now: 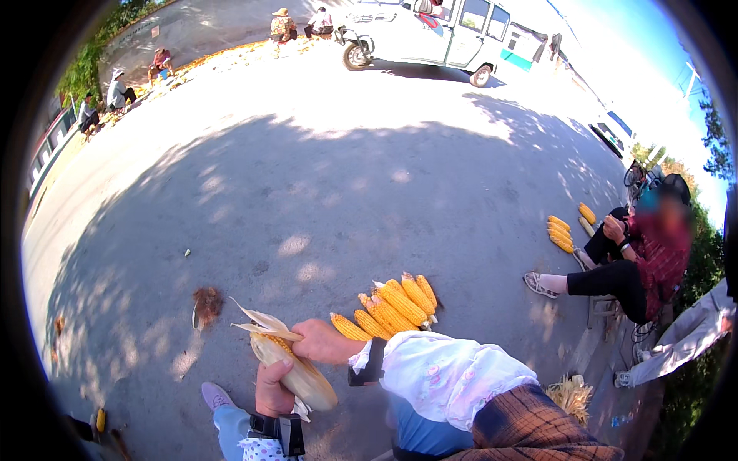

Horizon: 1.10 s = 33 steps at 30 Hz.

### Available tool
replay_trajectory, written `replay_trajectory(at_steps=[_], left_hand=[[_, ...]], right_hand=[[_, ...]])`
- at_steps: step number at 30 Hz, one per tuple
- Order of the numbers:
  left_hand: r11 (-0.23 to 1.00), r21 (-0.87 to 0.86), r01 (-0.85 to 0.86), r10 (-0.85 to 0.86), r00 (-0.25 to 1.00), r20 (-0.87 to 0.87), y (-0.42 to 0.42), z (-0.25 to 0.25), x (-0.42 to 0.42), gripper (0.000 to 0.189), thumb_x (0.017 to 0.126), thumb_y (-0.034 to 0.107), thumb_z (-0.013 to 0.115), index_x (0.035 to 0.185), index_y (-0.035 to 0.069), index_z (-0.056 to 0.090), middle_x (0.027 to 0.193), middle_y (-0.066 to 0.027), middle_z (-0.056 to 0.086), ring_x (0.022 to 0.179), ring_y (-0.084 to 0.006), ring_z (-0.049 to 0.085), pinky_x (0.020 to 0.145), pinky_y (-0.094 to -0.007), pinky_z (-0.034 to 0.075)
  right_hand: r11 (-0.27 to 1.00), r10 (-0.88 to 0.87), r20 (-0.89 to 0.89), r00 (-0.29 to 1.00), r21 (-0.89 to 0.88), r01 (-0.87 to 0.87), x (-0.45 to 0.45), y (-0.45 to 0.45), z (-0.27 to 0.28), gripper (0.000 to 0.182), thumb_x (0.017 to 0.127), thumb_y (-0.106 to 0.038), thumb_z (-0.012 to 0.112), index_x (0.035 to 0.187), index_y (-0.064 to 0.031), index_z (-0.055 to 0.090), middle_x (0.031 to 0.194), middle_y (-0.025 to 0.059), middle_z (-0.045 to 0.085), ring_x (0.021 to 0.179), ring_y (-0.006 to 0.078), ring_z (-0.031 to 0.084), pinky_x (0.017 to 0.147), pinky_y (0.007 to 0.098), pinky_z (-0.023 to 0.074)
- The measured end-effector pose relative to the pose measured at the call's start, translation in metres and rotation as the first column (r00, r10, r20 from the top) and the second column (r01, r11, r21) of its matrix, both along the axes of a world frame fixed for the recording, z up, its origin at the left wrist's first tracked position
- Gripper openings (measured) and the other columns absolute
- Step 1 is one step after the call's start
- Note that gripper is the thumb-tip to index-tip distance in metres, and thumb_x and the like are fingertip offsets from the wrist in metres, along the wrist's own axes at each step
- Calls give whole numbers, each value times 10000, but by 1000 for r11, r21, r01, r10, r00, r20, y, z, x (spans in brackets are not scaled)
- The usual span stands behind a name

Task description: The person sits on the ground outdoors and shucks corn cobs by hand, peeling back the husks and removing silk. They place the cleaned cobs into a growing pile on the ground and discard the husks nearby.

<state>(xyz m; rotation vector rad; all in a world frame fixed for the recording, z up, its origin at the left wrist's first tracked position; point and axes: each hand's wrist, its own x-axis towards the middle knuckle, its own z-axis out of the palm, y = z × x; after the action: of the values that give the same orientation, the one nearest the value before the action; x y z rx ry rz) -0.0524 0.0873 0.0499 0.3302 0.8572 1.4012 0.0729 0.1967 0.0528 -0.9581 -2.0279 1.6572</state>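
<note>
A partly husked ear of corn (300,377) lies across both hands at the lower middle, with some yellow kernels showing near its upper end. My left hand (273,389) grips the ear from below and the left, its thumb on the pale husk. Fingers of my right hand (320,341) are closed on loose husk leaves (266,324) pulled back at the upper end. Just beyond my right wrist, several husked yellow corn cobs (398,305) lie side by side on the pavement. Both wrists carry black straps with devices.
Brown corn silk (207,305) lies on the pavement left of the ear. Dry husks (569,397) are heaped at lower right. A seated person (651,253) is at right near more cobs (559,233). Several people sit far off by spread corn, and a white vehicle (426,34) stands ahead.
</note>
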Motion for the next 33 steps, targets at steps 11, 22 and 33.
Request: replay_trajectory(at_steps=[11, 22, 33], left_hand=[[999, -24, 41, -41, 999, 8, -4, -11, -8, 607, 707, 137, 612, 1270, 4, 427, 1113, -136, 571, 1000, -282, 575, 902, -429, 464], [929, -82, -362, 371, 897, 239, -13, -3, -21, 538, 736, 188, 671, 1197, 60, 427, 1036, -139, 576, 978, -315, 560, 926, -522, 425], [869, -91, -486, 490, 821, 295, -13, -7, -27, 549, 717, 160, 681, 1181, 18, 423, 1008, -145, 575, 957, -285, 558, 931, -459, 435]], right_hand=[[958, -111, -73, 991, -273, 88, -9, -11, -11, 218, 818, -207, 592, 888, -10, 653, 726, 43, 594, 631, 122, 502, 538, 280, 383], [686, -403, -160, 901, -705, 181, 4, 13, 1, 94, 824, -99, 556, 778, -53, 488, 564, -12, 399, 410, 95, 322, 422, 284, 269], [750, -88, -47, 995, -661, 35, 1, -5, 10, 282, 858, -312, 652, 855, -44, 564, 609, -18, 450, 447, 80, 330, 447, 259, 275]])
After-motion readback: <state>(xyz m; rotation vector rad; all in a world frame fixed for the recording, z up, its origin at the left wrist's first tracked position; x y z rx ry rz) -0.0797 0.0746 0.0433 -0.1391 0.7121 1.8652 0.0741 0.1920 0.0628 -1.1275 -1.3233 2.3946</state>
